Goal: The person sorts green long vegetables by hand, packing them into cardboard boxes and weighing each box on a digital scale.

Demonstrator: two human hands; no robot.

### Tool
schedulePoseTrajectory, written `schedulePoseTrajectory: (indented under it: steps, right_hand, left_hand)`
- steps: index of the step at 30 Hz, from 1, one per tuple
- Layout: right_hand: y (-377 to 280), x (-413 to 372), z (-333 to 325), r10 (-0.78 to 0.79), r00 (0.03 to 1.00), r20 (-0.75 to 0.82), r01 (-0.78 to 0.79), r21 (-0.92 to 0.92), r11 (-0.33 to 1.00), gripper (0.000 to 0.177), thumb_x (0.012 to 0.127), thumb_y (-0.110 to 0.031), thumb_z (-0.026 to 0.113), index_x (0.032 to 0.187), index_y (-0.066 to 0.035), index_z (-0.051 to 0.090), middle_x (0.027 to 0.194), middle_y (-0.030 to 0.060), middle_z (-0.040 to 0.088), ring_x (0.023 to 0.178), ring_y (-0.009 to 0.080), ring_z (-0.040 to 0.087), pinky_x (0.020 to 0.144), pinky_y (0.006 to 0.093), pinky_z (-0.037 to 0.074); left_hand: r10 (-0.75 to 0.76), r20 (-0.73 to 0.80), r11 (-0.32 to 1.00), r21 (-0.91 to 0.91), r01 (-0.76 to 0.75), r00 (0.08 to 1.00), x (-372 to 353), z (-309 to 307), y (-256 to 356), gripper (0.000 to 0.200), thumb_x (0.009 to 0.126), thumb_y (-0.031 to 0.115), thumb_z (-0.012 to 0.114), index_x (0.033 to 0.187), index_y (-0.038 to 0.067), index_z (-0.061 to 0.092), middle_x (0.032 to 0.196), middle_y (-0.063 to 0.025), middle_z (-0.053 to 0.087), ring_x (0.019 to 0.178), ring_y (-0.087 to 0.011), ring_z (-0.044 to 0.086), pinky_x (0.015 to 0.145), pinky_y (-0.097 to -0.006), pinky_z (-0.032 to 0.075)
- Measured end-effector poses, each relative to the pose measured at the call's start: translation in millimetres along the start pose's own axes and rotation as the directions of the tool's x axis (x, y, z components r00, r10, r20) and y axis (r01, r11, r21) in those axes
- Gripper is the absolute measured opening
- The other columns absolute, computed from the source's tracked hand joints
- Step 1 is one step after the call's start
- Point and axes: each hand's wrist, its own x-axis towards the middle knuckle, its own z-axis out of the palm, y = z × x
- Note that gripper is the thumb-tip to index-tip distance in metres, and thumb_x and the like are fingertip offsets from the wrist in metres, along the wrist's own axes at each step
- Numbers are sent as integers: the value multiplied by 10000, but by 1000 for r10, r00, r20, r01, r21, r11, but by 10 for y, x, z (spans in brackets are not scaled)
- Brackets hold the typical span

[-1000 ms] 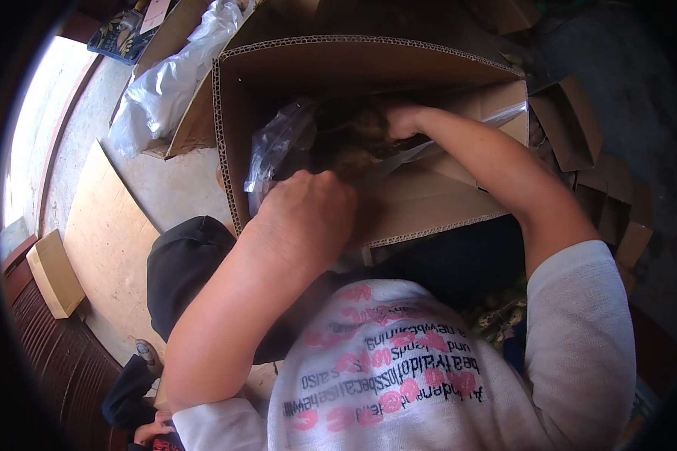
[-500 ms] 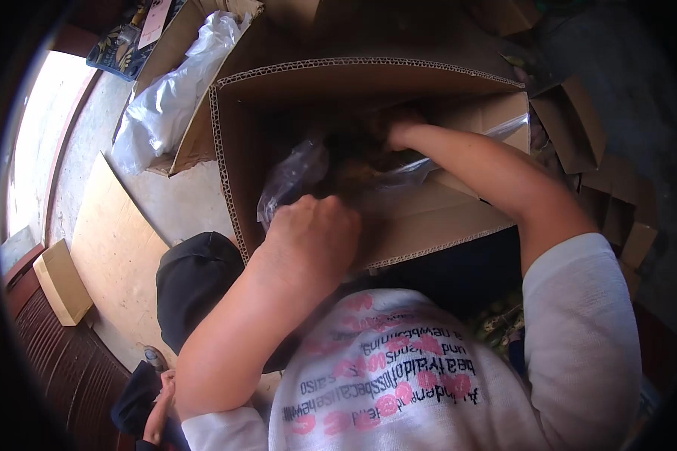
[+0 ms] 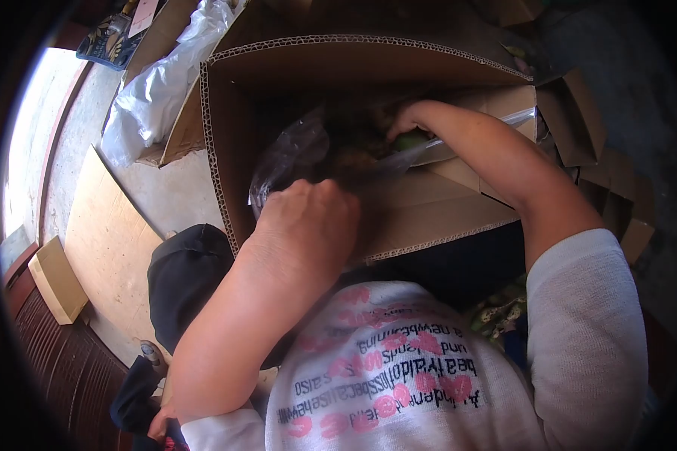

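A large open cardboard box (image 3: 444, 218) stands in front of me, with clear plastic film (image 3: 289, 154) inside it. My left hand (image 3: 308, 225) is closed at the box's near left side, beside the film; its fingertips are hidden, so what it grips cannot be made out. Deeper in the box, my right hand (image 3: 410, 120) reaches down with fingers curled onto a round green item (image 3: 411, 140). The dark inside of the box hides most of the other contents.
At the upper left, another carton (image 3: 184, 128) holds white plastic (image 3: 147, 101). Small cardboard boxes (image 3: 572, 120) lie at the right. A wooden board (image 3: 109, 240) is on the left floor. Another person's hand (image 3: 160, 422) shows at the lower left.
My right hand has shifted slightly, and the green item now shows under it. The box and surroundings sit a little higher and further left in view. My left hand stays closed.
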Motion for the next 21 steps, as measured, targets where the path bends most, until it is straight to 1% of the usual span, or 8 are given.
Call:
schedulePoseTrajectory:
  steps: [4,7,9,10,14,15,18,21]
  right_hand:
    - [75,208,143,-178,982,-54,170,-125,977,639,742,-517,654,1214,-91,598,1274,149,544,1183,288,501,976,395,404]
    - [31,-16,132,-348,843,-410,381,0,924,554,789,-440,598,1224,-97,591,1251,167,554,1186,289,500,978,392,399]
    - [75,112,197,-325,784,-529,338,-76,938,496,789,-336,559,1224,-100,590,1237,166,562,1178,292,507,962,393,412]
    - [90,216,224,-311,750,-583,309,-106,945,474,789,-285,539,1224,-101,589,1231,166,567,1175,293,510,954,393,419]
    - [-25,199,37,-285,905,-317,251,-146,957,394,660,-114,547,1028,-78,683,1087,173,628,982,306,585,819,434,466]
    - [-86,-10,-42,-406,887,-221,282,-436,854,407,797,-331,554,1095,-72,657,1156,164,609,1089,292,561,925,396,438]
    - [156,-1281,-178,-496,752,-434,377,-334,864,293,793,-293,616,841,-16,698,837,163,676,821,319,647,746,409,513]
    - [1099,-2150,-108,-337,555,-761,544,25,839,208,820,-179,624,920,3,642,827,157,663,785,248,643,675,356,511]
  left_hand:
    - [-19,-19,1000,16,19,1000,-27,-11,23,98,802,63,533,827,27,620,768,-142,603,794,-282,621,763,-351,499]
    - [-12,-76,1000,23,13,997,-52,56,14,118,804,83,548,872,42,635,798,-129,605,840,-274,609,802,-347,482]
    - [43,-196,998,58,-32,980,-59,142,-20,139,806,101,560,908,59,645,825,-121,607,884,-264,600,834,-346,466]
    - [-46,-84,997,62,51,995,-44,80,13,176,804,121,579,962,85,647,887,-102,612,943,-244,579,872,-338,445]
    - [-27,-106,999,22,29,994,48,141,-57,150,784,150,634,892,78,711,868,-157,667,858,-316,630,826,-392,486]
    - [-12,-53,1000,5,12,999,66,147,-74,141,787,129,596,874,52,677,839,-172,649,867,-323,616,795,-396,478]
    - [-45,-18,996,-78,44,999,104,76,-8,188,764,113,612,916,37,694,887,-184,659,866,-341,628,798,-399,494]
    - [38,-29,999,-37,-39,999,152,100,-65,223,743,111,634,941,24,692,908,-193,660,872,-339,639,780,-382,499]
